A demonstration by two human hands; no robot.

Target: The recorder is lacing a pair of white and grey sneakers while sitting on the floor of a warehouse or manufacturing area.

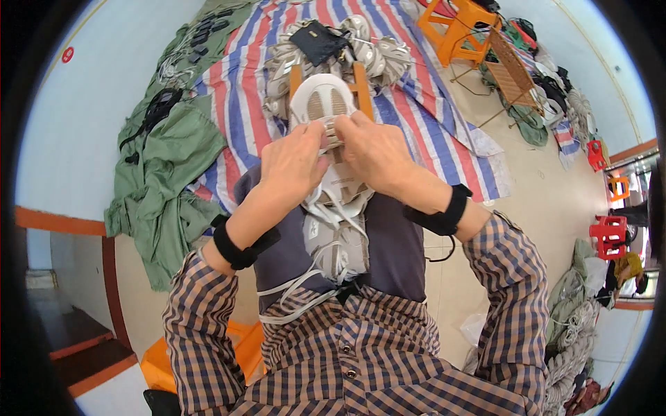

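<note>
1 white-and-tan shoe (pixel 322 102) is lying just beyond the thighs (pixel 395 239), toe pointing away, 2 wooden bars (pixel 363 90) standing near it | left hand (pixel 291 161): curled, nearly closed fingers are gripping the shoe's lacing area | right hand (pixel 377 151): bent fingers are pinching the same area from the right; exact strand hidden

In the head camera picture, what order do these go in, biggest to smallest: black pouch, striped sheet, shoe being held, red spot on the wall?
1. Striped sheet
2. Shoe, partly covered by hands
3. Black pouch
4. Red spot
</note>
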